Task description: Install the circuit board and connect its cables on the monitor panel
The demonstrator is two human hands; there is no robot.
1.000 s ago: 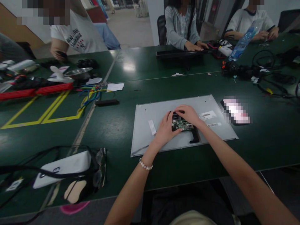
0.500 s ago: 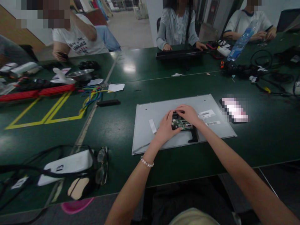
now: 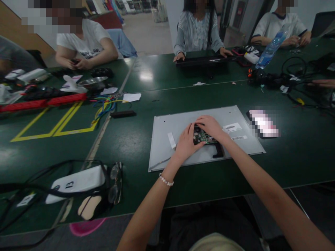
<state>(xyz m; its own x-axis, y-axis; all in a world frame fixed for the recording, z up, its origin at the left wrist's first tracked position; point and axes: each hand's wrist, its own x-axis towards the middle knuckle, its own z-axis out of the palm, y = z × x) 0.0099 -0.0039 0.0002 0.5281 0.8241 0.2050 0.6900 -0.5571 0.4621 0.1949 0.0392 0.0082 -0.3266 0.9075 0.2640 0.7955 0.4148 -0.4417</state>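
Note:
A green circuit board (image 3: 206, 137) with dark parts lies over a flat grey-white panel (image 3: 167, 123) on the green table. My left hand (image 3: 187, 142) grips the board's left side, its thumb along the near edge and its fingers at the far left corner. My right hand (image 3: 210, 126) is closed on the board's far edge, fingertips close to those of my left hand. A black bracket (image 3: 217, 150) sticks out from under the board toward me. White labels (image 3: 232, 127) show on the panel's right part, and a white strip (image 3: 171, 140) on its left.
Right of the panel lies a phone (image 3: 263, 123). Glasses (image 3: 115, 183), a white power strip (image 3: 81, 181) and cables are at the near left. Coloured wires (image 3: 104, 106) and a black bar (image 3: 123, 114) lie farther back. Several people sit around the table (image 3: 136, 139).
The view has shifted slightly. My hands keep their hold on the board. The person at the far left has lowered a raised arm, and another person's hand has appeared at the right edge.

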